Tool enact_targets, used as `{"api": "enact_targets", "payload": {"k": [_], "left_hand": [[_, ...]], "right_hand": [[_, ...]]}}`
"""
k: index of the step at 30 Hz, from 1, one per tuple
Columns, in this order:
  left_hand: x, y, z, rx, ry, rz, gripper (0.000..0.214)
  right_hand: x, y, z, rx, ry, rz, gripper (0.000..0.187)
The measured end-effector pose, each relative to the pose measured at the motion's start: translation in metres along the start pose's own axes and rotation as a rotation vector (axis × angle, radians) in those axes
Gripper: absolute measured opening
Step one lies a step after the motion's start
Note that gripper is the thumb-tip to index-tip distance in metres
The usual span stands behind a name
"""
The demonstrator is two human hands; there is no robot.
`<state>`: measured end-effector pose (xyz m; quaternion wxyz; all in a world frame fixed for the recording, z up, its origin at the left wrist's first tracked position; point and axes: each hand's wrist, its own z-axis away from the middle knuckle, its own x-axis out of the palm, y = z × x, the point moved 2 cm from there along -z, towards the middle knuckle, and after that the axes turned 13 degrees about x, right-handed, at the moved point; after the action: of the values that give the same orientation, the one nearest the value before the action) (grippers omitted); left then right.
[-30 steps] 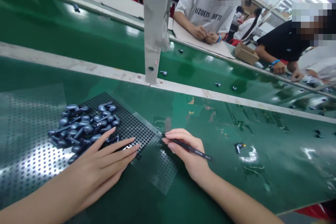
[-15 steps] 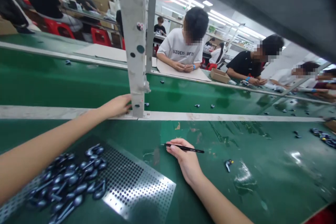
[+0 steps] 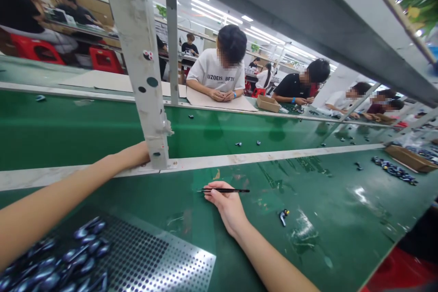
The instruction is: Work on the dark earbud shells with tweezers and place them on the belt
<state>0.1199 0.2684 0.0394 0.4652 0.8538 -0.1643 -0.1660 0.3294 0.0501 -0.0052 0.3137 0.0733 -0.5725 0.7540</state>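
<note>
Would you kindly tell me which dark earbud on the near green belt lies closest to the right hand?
The lone earbud beside the right hand; the others lie farther off, mostly heaped on the perforated sheet.

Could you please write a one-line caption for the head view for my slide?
Right hand holds black tweezers above a green bench; left hand reaches behind a metal upright.

Perforated sheet (image 3: pixel 153 255) lying on the assembly belt (image 3: pixel 325 191) before me, earbuds (image 3: pixel 65 260) piling on its left, steel post (image 3: pixel 137 64) standing ahead, cardboard tray (image 3: pixel 409 159) sitting far right
</note>
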Motion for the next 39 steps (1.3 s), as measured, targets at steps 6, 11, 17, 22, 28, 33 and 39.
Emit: {"api": "enact_targets", "payload": {"k": [6, 11, 17, 22, 28, 33, 39], "left_hand": [[-0.038, 0.002, -0.008, -0.096, 0.077, -0.09, 0.026], [-0.085, 0.019, 0.003, -0.155, 0.324, -0.076, 0.02], [-0.08, 0.075, 0.034, -0.064, 0.58, 0.137, 0.012], [-0.055, 0.141, 0.047, 0.014, 0.573, 0.256, 0.029], [-0.036, 0.186, 0.069, 0.012, 0.495, 0.202, 0.035], [-0.019, 0.196, 0.078, 0.031, 0.365, 0.111, 0.022], [-0.002, 0.197, 0.08, 0.029, 0.254, 0.09, 0.018]], "right_hand": [[-0.003, 0.005, 0.006, 0.026, -0.018, 0.004, 0.05], [0.001, 0.004, 0.005, 0.04, -0.031, 0.002, 0.036], [0.066, -0.015, -0.014, -0.001, -0.146, 0.001, 0.04], [0.144, -0.056, -0.003, -0.072, -0.322, 0.032, 0.037], [0.17, -0.093, 0.03, -0.294, -0.472, 0.2, 0.031], [0.159, -0.098, 0.049, -0.314, -0.494, 0.151, 0.019], [0.156, -0.1, 0.066, -0.233, -0.462, 0.061, 0.012]]}}
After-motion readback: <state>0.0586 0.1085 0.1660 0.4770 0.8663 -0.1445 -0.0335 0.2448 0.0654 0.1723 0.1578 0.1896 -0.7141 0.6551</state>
